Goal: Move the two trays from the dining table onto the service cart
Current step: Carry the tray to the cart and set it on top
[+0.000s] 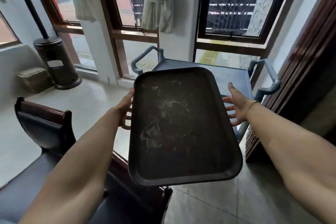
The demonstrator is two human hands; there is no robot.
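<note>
- The dark tray (181, 125) hangs in the air between both hands, its far end over the grey cart (231, 76).
- Left hand (125, 109) grips the tray's left rim, fingers curled underneath.
- Right hand (236, 105) is spread flat at the right rim, fingers straight; contact unclear.
- No writing is legible.

Counts in view
One tray (183, 125), one service cart (231, 76), two hands, two chairs, one standing bin (56, 62).
</note>
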